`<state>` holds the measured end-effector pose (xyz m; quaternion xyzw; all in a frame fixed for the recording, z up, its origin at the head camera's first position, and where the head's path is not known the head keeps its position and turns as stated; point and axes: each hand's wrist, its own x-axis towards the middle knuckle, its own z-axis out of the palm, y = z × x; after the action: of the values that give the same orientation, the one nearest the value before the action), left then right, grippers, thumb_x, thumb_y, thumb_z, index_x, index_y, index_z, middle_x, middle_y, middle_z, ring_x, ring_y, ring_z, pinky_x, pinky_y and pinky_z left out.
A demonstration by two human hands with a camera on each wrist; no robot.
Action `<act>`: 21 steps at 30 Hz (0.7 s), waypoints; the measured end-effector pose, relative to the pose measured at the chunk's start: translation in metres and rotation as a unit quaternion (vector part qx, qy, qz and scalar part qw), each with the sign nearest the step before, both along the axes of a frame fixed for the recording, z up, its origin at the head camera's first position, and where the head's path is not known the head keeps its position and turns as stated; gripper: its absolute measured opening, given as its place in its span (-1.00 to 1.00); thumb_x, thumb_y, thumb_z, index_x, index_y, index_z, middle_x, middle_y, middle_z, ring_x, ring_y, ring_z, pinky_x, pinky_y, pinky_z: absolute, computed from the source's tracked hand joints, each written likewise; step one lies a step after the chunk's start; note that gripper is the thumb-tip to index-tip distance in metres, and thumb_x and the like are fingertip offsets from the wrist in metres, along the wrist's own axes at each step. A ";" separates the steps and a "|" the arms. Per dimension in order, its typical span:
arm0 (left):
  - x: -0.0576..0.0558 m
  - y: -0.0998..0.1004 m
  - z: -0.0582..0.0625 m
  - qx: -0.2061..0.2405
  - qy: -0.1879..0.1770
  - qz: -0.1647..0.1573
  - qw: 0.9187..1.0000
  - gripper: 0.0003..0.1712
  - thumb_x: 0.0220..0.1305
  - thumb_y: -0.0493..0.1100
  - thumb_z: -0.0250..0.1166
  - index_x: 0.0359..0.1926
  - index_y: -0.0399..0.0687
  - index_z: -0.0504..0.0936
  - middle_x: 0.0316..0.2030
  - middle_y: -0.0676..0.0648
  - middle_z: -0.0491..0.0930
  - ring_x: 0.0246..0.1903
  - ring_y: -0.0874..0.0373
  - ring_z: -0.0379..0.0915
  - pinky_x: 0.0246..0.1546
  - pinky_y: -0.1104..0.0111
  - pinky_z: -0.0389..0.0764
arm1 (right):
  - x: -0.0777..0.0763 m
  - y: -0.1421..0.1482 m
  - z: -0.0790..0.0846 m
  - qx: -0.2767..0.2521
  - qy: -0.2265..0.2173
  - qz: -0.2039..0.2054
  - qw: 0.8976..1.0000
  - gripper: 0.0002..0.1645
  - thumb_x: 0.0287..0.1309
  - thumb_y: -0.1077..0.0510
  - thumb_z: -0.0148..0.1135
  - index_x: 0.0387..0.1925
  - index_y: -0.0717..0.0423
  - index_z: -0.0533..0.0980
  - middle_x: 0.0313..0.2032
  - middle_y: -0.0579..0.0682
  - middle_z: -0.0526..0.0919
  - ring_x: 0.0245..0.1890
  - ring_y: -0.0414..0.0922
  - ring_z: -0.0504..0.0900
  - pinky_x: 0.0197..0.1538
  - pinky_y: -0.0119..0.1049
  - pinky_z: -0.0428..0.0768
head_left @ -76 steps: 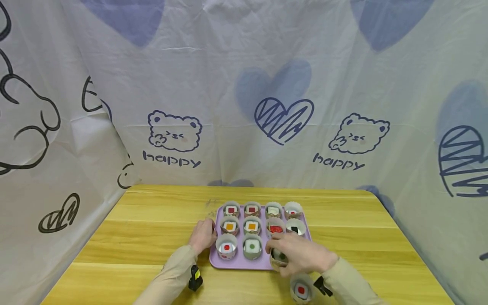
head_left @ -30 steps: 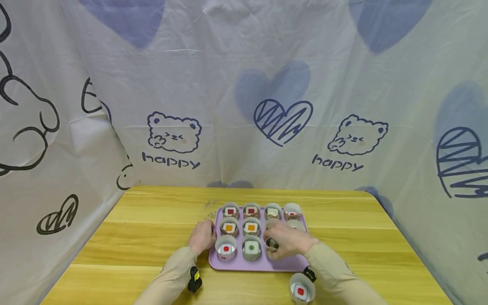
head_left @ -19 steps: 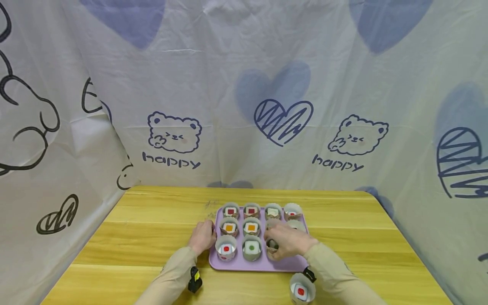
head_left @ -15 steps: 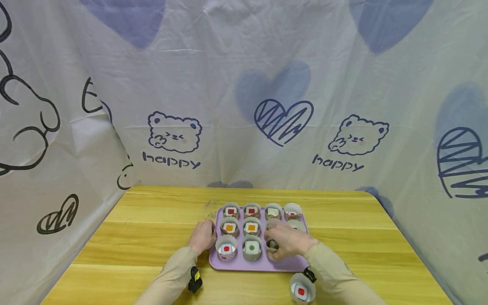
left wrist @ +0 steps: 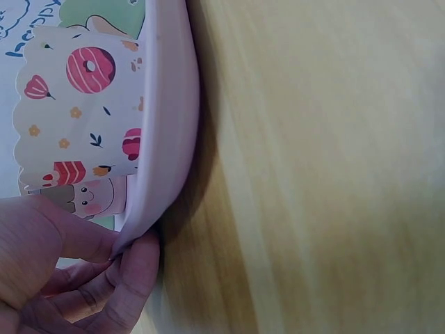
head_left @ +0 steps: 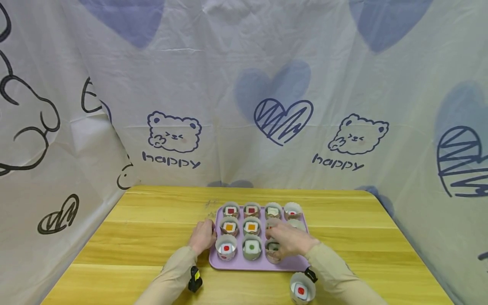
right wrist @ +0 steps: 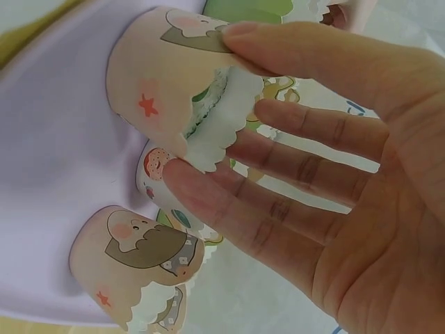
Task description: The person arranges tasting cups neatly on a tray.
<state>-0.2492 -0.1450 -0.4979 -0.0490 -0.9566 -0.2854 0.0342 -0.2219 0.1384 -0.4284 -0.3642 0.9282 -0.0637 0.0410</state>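
Note:
A purple tray (head_left: 244, 267) carries rows of paper baking cups, each with a small block-shaped piece inside. My left hand (head_left: 203, 237) pinches the tray's left rim; in the left wrist view thumb and fingers meet on the rim (left wrist: 174, 104). Beside them stands a cup (left wrist: 76, 104) printed with a doughnut. My right hand (head_left: 291, 240) is around the third cup of the front row (head_left: 273, 254), which holds a white and green piece. In the right wrist view its fingers are spread, the thumb at the rim of that cup (right wrist: 146, 90), which stands on the tray.
One more paper cup (head_left: 301, 291) with a red-dotted white piece stands on the wooden table (head_left: 152, 237) in front of the tray, near the right forearm. A printed cloth (head_left: 228, 140) hangs behind the table.
My right hand has brought the cup leftward and back into the front row, and its fingers have just loosened around it. My left hand stays at the tray rim.

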 end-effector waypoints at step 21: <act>0.002 0.000 0.000 -0.002 0.004 -0.003 1.000 -0.94 0.19 -0.38 0.28 -0.32 -0.31 0.56 -0.46 -0.18 0.59 -0.48 0.06 0.48 -0.50 0.32 0.52 | -0.001 0.001 -0.003 -0.004 0.022 -0.002 1.000 -0.61 -0.26 0.15 0.60 -0.33 0.09 0.60 -0.23 -0.08 0.53 -0.33 -0.26 0.46 -0.25 -0.42 0.59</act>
<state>-0.2476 -0.1454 -0.4979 -0.0528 -0.9570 -0.2829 0.0368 -0.2232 0.1390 -0.4311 -0.3635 0.9295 -0.0597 0.0192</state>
